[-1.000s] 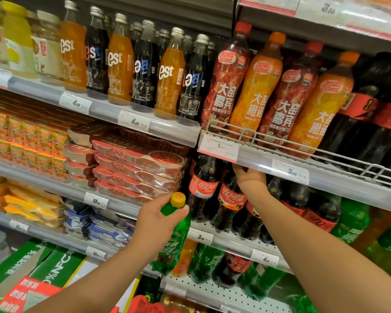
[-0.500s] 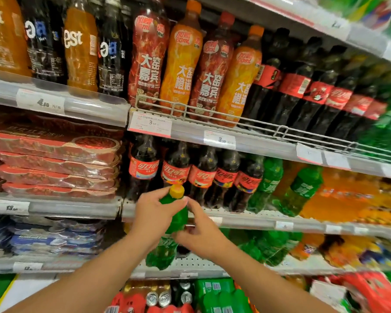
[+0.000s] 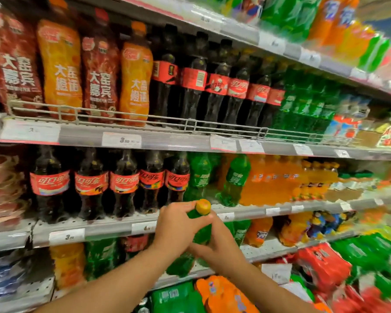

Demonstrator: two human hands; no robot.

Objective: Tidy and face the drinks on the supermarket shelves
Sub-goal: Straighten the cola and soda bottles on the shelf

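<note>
A green soda bottle with a yellow cap is held in front of the shelves, tilted slightly. My left hand grips its neck and shoulder from the left. My right hand wraps its body from the right, and both hands touch. Behind them on the middle shelf stand cola bottles, then green soda bottles and orange soda bottles to the right. The frame is blurred toward the right.
The upper shelf with a wire rail carries red and orange tea bottles, large cola bottles and green bottles. Stacked red packs sit at left. Lower shelves hold orange, green and red multipacks.
The view has swung right along the shelves. My right hand came off the cola row and now holds the green bottle together with my left hand.
</note>
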